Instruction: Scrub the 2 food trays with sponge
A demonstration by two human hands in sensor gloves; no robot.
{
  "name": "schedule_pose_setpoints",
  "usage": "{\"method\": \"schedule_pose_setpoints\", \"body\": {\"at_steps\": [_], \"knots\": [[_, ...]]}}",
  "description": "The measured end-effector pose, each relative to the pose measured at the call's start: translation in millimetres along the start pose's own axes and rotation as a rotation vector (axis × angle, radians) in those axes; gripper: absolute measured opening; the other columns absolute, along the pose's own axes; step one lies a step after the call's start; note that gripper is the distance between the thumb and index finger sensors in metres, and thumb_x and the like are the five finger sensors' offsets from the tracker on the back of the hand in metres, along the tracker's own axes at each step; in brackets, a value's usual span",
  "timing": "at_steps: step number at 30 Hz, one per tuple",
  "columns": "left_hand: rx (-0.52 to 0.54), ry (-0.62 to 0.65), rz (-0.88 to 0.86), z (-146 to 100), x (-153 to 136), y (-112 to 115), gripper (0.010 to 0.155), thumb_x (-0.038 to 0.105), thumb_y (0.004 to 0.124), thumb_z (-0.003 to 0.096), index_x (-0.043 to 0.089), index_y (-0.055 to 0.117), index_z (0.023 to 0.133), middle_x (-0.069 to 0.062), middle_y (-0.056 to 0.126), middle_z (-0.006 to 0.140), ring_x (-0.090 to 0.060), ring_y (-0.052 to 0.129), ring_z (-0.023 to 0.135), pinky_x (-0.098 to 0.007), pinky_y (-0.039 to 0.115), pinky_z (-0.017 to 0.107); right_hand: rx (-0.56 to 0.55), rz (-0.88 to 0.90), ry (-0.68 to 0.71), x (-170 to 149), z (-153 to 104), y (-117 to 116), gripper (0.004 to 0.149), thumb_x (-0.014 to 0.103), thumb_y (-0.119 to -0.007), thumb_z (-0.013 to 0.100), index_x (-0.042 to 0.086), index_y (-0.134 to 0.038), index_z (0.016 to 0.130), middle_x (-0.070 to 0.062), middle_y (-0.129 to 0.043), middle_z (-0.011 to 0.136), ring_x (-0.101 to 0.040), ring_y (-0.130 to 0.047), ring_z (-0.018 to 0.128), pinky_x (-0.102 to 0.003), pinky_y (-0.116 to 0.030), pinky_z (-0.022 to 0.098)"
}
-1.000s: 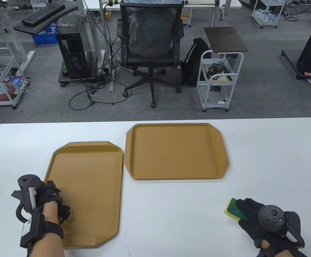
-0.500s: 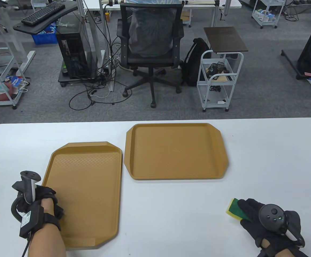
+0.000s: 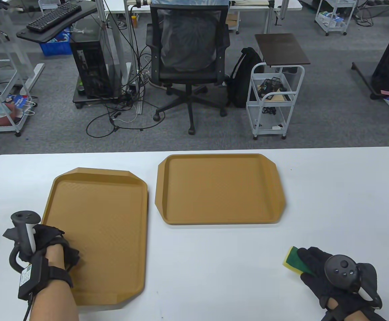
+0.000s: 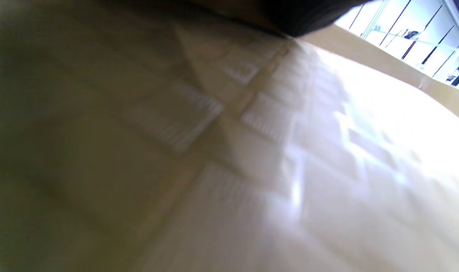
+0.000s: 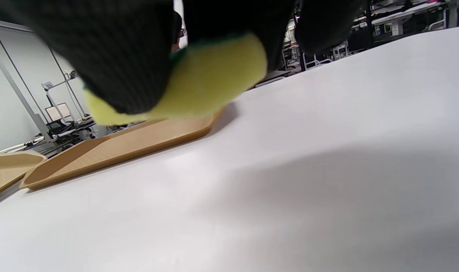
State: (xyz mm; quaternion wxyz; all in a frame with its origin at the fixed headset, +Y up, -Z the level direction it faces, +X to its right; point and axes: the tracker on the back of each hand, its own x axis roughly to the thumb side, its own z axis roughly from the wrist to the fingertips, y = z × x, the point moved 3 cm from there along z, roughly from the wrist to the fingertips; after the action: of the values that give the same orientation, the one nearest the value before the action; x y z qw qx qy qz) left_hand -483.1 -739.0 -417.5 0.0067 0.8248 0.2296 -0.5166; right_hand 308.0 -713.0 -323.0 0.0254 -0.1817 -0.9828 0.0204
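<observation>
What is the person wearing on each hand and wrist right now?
Both hands wear black fabric gloves. The left hand carries a dark tracker with a white stripe and a loop, and its wrist a black strap with a labelled box and thin cable. The right hand carries a rounded black tracker with buttons.

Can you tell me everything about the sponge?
The sponge is soft-looking yellow foam with a dark green scrubby layer on top. It sits near the table's right front, well away from both trays. The right hand in a black glove covers most of it, fingers curled over it, so only one end peeks out.
</observation>
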Motion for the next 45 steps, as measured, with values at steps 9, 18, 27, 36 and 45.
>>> {"method": "schedule_pose_setpoints", "body": {"at_steps": [9, 18, 27, 36, 45], "knots": [[0.106, 0.159, -0.037, -30.2, 37.5, -38.2, 0.051, 0.041, 0.066, 0.0464, 0.037, 0.074, 0.097, -0.004, 0.087, 0.081, -0.029, 0.09, 0.06, -0.052, 0.073, 0.056, -0.015, -0.002, 0.025, 4.8, -1.2, 2.9, 0.065, 0.038, -0.093, 0.043, 0.036, -0.065, 0.102, -0.009, -0.063, 0.111, -0.038, -0.069, 0.1, -0.063, -0.061, 0.075], [-0.032, 0.455, -0.04, -98.7, 117.2, -1.6, 0.05, 0.041, 0.068, 0.0464, 0.037, 0.077, 0.095, -0.002, 0.087, 0.082, -0.029, 0.09, 0.064, -0.052, 0.072, 0.059, -0.03, 0.003, 0.045, 8.2, -2.1, 5.2, 0.065, 0.038, -0.093, 0.043, 0.036, -0.065, 0.102, -0.009, -0.064, 0.111, -0.038, -0.069, 0.1, -0.063, -0.061, 0.075], [-0.229, 0.772, 0.012, -196.0, 192.0, 83.9, 0.049, 0.041, 0.067, 0.0469, 0.038, 0.076, 0.095, 0.007, 0.084, 0.087, -0.025, 0.084, 0.074, -0.054, 0.063, 0.07, -0.039, 0.021, 0.068, 9.1, -2.2, 7.2, 0.065, 0.037, -0.092, 0.043, 0.036, -0.065, 0.102, -0.009, -0.064, 0.111, -0.038, -0.069, 0.1, -0.063, -0.061, 0.074], [-0.37, 1.079, 0.237, -284.7, 244.5, 150.8, 0.049, 0.041, 0.067, 0.0476, 0.041, 0.075, 0.096, 0.011, 0.083, 0.09, -0.022, 0.084, 0.078, -0.053, 0.062, 0.074, -0.06, 0.076, 0.087, 8.5, -4.7, 14.3, 0.065, 0.037, -0.092, 0.043, 0.035, -0.065, 0.102, -0.009, -0.064, 0.111, -0.038, -0.069, 0.1, -0.063, -0.061, 0.074], [-0.457, 1.23, 0.386, -329.2, 258.2, 198.8, 0.049, 0.04, 0.07, 0.0472, 0.046, 0.077, 0.096, 0.011, 0.077, 0.097, -0.022, 0.08, 0.088, -0.055, 0.06, 0.078, -0.052, 0.086, 0.088, 7.7, -5.8, 12.8, 0.065, 0.037, -0.092, 0.043, 0.035, -0.065, 0.102, -0.009, -0.064, 0.111, -0.038, -0.069, 0.1, -0.063, -0.061, 0.074]]}}
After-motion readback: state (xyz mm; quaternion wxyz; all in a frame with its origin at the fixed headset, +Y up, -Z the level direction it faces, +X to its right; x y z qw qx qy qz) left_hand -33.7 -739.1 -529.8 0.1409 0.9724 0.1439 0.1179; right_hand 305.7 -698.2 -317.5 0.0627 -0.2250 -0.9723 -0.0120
